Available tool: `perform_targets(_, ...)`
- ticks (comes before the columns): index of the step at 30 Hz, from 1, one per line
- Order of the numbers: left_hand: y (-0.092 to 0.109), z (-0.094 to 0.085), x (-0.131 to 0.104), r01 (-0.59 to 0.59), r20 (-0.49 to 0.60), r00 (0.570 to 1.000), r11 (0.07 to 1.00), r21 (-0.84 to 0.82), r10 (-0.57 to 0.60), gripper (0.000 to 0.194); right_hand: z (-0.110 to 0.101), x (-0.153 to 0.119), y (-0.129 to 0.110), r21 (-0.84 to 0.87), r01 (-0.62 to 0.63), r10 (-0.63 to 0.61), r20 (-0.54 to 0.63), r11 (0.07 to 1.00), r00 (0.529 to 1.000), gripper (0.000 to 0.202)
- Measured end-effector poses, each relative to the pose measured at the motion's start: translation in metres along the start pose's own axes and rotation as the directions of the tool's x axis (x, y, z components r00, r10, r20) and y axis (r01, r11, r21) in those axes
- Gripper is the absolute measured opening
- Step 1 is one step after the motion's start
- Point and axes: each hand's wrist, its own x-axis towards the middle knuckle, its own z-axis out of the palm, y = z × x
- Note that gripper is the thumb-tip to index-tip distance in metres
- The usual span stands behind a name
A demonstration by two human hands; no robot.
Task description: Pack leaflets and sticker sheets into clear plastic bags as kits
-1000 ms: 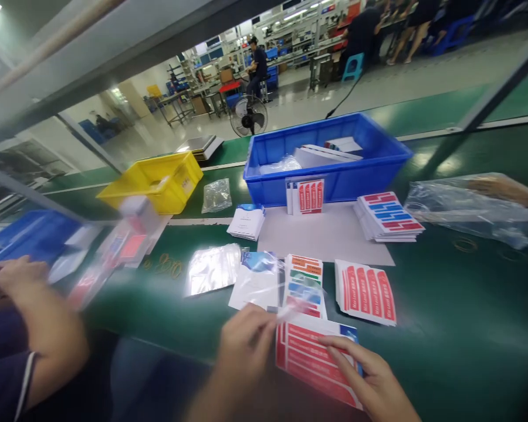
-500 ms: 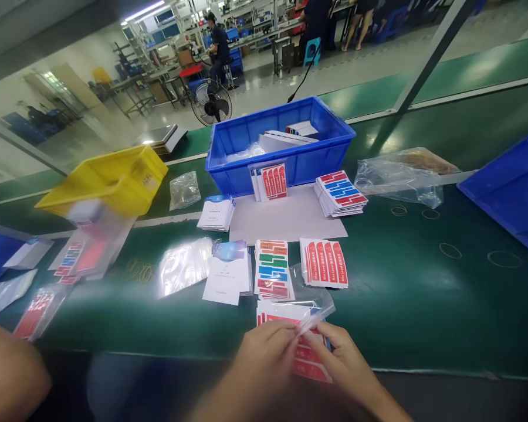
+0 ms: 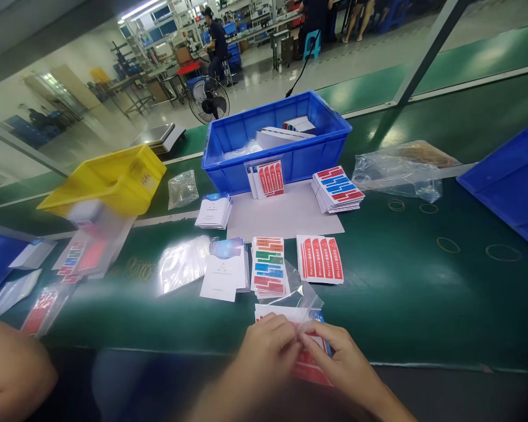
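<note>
My left hand point(image 3: 268, 349) and my right hand point(image 3: 341, 357) meet at the table's front edge, fingers pinched on a clear plastic bag point(image 3: 308, 297). Red-and-white label sheets point(image 3: 310, 373) show below and between my fingers; whether they lie inside the bag is partly hidden. Just beyond the bag lies a stack of multicoloured label sheets point(image 3: 267, 266). To its right is a stack of red label sheets point(image 3: 320, 259), and to its left white booklets point(image 3: 220, 278) with a blue top.
A blue bin point(image 3: 277, 161) stands at the back, with a packed bag of labels point(image 3: 270, 179) leaning on it. Flat empty bags point(image 3: 185, 264) lie left. A yellow bin point(image 3: 110, 181) is farther left, and rubber bands point(image 3: 449, 245) lie right. Another person's arm point(image 3: 15, 369) is at lower left.
My fingers have drawn closer together on the bag, and its raised edge has dropped and shifted left. The whole view has moved slightly.
</note>
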Motion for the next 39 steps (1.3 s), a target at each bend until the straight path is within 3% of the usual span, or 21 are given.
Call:
perform_targets(6, 0.006, -0.001, 0.002, 0.087, -0.026, 0.996, 0.996, -0.019, -0.087, 0.01, -0.001, -0.001, -0.001, -0.003, 0.005, -0.006, -0.038, 1.0, 0.999, 0.028)
perform_targets(14, 0.003, 0.018, -0.002, -0.051, -0.202, 0.972, 0.944, 0.326, 0.122, 0.021, 0.0, -0.002, -0.002, -0.042, 0.01, -0.012, -0.046, 0.999, 0.999, 0.029)
perform_targets(19, 0.002, 0.009, 0.0, 0.053, -0.395, 0.908, 0.897, 0.438, 0.139, 0.025, 0.004, -0.004, 0.001, -0.043, 0.013, -0.015, -0.055, 0.999, 0.998, 0.025)
perform_targets(21, 0.003, 0.004, -0.001, 0.054, -0.385, 0.913, 0.895, 0.443, 0.135, 0.024, 0.0, -0.005, 0.001, -0.06, 0.026, -0.028, -0.041, 0.998, 0.999, 0.022)
perform_targets(26, 0.015, 0.002, -0.009, -0.085, -0.1, 0.987, 0.935, 0.344, 0.127, 0.013, -0.017, -0.004, -0.006, -0.114, 0.042, -0.055, -0.111, 0.993, 0.992, 0.016)
perform_targets(29, 0.02, 0.006, -0.009, -0.067, -0.031, 0.997, 0.966, 0.25, 0.077, 0.011, -0.02, -0.003, -0.011, -0.085, 0.056, -0.062, -0.071, 0.995, 0.996, 0.019)
perform_targets(34, 0.019, 0.001, -0.003, 0.015, -0.078, 0.997, 0.986, 0.165, -0.002, 0.019, -0.014, -0.002, -0.01, -0.072, 0.043, -0.046, -0.031, 0.996, 0.998, 0.023)
perform_targets(39, 0.01, -0.032, -0.013, 0.167, -0.321, 0.941, 0.973, 0.16, -0.108, 0.026, -0.015, -0.009, 0.011, -0.142, 0.051, -0.071, -0.141, 0.989, 0.987, 0.021)
